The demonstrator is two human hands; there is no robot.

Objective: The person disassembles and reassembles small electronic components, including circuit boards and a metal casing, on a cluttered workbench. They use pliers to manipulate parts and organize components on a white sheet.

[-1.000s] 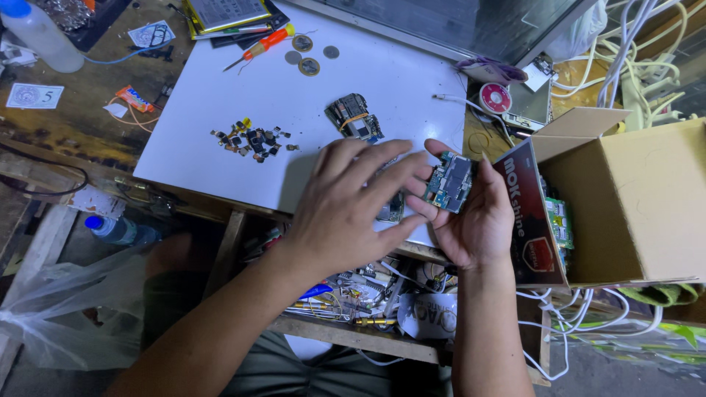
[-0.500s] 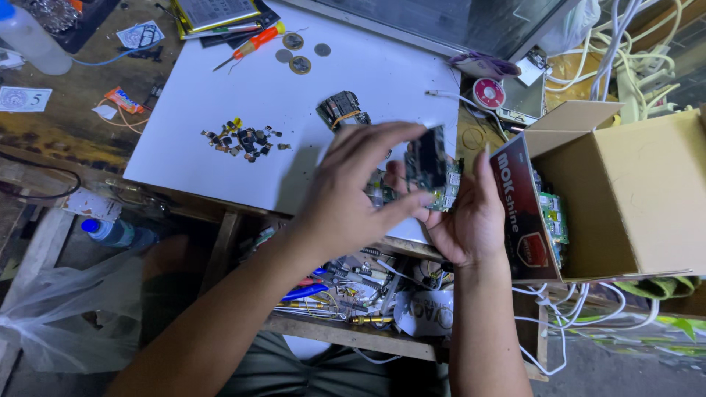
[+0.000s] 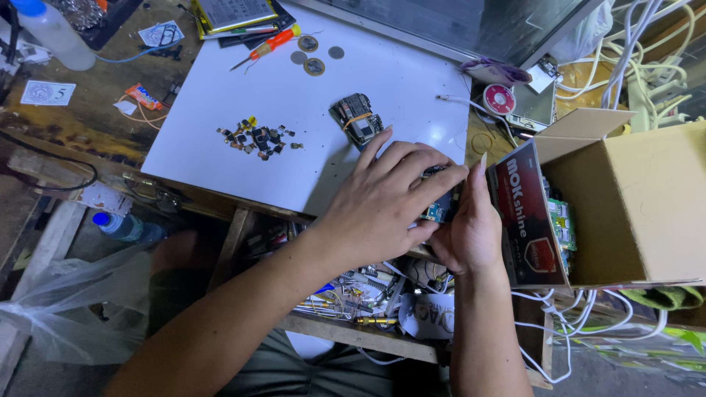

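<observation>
Both my hands hold a small circuit board [image 3: 438,208] with a blue-green face at the front right edge of a white work sheet [image 3: 294,95]. My left hand [image 3: 386,202] covers it from above, fingers spread over its top. My right hand [image 3: 465,228] cups it from the right and below. Most of the board is hidden between the hands.
A bundle of dark parts bound with a band [image 3: 357,117] lies just beyond my hands. A pile of tiny components [image 3: 256,137], coins [image 3: 312,57], a red-handled screwdriver [image 3: 268,44] and an open cardboard box [image 3: 625,198] with green boards surround them. A drawer of wires [image 3: 353,290] is below.
The hands turned the board from upright to lying lower between them, and the left hand's fingers closed over its top. The view drifted slightly.
</observation>
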